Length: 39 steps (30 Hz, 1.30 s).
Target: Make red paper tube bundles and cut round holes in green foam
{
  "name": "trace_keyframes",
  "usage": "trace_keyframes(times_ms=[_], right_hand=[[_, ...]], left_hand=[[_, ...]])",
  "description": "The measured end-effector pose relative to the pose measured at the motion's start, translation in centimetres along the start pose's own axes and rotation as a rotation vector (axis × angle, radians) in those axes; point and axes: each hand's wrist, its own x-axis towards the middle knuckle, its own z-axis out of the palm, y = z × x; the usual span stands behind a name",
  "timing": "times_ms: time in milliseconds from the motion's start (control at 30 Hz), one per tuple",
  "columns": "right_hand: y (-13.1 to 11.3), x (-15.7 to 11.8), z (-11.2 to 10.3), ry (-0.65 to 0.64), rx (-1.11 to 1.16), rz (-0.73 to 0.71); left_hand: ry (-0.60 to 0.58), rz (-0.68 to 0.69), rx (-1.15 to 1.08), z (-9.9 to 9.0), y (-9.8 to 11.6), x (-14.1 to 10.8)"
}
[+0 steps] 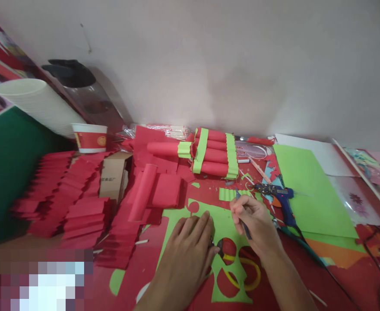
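My left hand lies flat with its fingers stretched out on a sheet of light green paper that has round holes cut in it. Closed around a slim dark pen is my right hand, over the right part of that sheet. Scissors with yellow handles lie partly under the cut green paper beside my left thumb. Just beyond my right hand sits a pleated green strip. Farther back, a bundle of red paper rolls is bound with green strips.
A blue glue gun with a trailing cable lies at right, beside green sheets. Folded red paper, a cardboard box and a paper cup stand left. A loose red roll lies nearer the middle. The wall closes off the back.
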Motion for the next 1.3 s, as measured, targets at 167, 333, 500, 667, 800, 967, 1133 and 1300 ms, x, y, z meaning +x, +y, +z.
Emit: trace_keyframes(times_ms=[167,333,500,667,800,967,1133,1300], right_hand=[[0.1,0.0,0.0,0.012,-0.087,-0.016],[0.3,0.2,0.1,0.09,-0.052,-0.005],[0.2,0.2,0.1,0.076,-0.031,0.008],[-0.5,0.3,0.3,-0.128,0.107,0.172],[-0.2,0.3,0.2,-0.188,0.042,0.155],[0.4,0.2,0.4,-0.069,-0.229,0.048],[0.2,0.3,0.7,-0.032,-0.649,-0.089],[0.5,0.3,0.9,-0.03,-0.83,-0.138]], left_hand=[[-0.004,-0.001,0.009,0.0,0.0,0.1],[-0.007,0.003,0.017,0.0,0.0,0.1],[-0.006,0.002,0.01,-0.1,0.0,0.1],[-0.013,-0.003,0.002,0.0,0.0,0.1],[-0.012,-0.007,0.001,-0.1,0.1,0.2],[-0.018,-0.009,-0.004,-0.3,0.1,0.3],[-0.015,-0.002,0.01,-0.2,-0.1,0.3],[-0.023,-0.002,0.009,-0.3,-0.1,0.3]])
